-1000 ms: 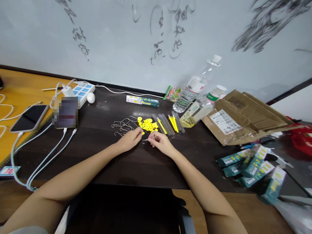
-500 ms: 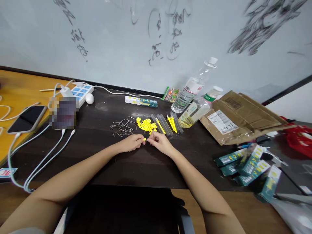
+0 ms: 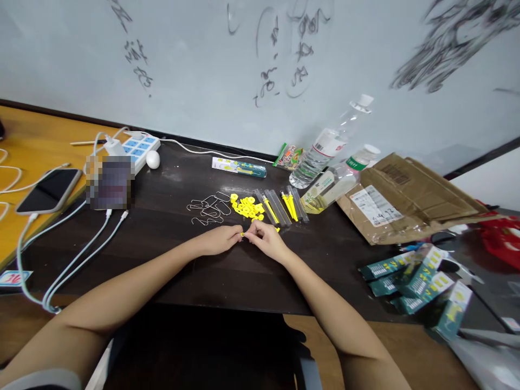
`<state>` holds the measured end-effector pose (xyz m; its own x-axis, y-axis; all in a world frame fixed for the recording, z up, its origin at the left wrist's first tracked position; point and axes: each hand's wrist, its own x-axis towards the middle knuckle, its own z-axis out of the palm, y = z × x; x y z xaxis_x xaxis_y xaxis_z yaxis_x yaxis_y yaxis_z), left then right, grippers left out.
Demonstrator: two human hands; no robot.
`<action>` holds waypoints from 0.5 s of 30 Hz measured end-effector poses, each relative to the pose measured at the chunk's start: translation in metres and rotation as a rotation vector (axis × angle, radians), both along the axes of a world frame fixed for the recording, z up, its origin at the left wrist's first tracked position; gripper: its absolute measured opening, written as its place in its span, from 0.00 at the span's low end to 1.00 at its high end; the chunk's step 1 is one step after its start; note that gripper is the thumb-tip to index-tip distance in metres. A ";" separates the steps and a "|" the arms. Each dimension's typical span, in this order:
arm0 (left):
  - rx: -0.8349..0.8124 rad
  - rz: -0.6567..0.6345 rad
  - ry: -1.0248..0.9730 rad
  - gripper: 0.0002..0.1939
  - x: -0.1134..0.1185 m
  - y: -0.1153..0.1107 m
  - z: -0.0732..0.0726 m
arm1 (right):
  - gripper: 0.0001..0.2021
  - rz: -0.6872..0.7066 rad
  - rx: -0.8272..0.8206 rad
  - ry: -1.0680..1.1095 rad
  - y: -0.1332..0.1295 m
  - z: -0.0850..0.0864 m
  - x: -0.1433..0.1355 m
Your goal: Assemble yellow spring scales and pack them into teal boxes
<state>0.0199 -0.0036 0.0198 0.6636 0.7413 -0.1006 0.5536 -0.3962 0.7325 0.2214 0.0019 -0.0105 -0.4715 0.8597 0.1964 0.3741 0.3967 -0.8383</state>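
Near the front of the dark table, my left hand (image 3: 220,240) pinches a small yellow plastic piece (image 3: 242,234) between thumb and fingers. My right hand (image 3: 266,238) closes its fingertips at the same piece from the other side; whether it also holds a thin wire there is too small to tell. Just behind my hands lies a heap of yellow plastic pieces (image 3: 247,208). Bent metal wire hooks (image 3: 209,208) lie to the left of that heap. On its right are clear plastic tubes (image 3: 278,207), and yellow sticks (image 3: 288,206) lie among them.
A narrow printed box (image 3: 239,167) lies at the back. Two bottles (image 3: 317,157) and a brown cardboard parcel (image 3: 402,200) stand to the right, with several green boxes (image 3: 410,276) in front. A power strip (image 3: 140,151), cables and a phone (image 3: 49,190) are at left.
The whole view has shifted slightly. My hands have drawn a little closer together around the small yellow piece, which now shows less.
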 end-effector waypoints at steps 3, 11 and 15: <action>0.006 -0.014 0.005 0.12 0.000 0.000 -0.001 | 0.14 -0.013 -0.049 0.023 0.001 0.001 0.000; 0.087 0.036 0.041 0.12 0.003 -0.004 -0.001 | 0.15 -0.053 -0.111 0.052 0.002 -0.001 -0.002; 0.117 0.055 0.125 0.12 0.005 -0.007 0.001 | 0.13 -0.076 -0.092 0.042 0.001 0.000 -0.005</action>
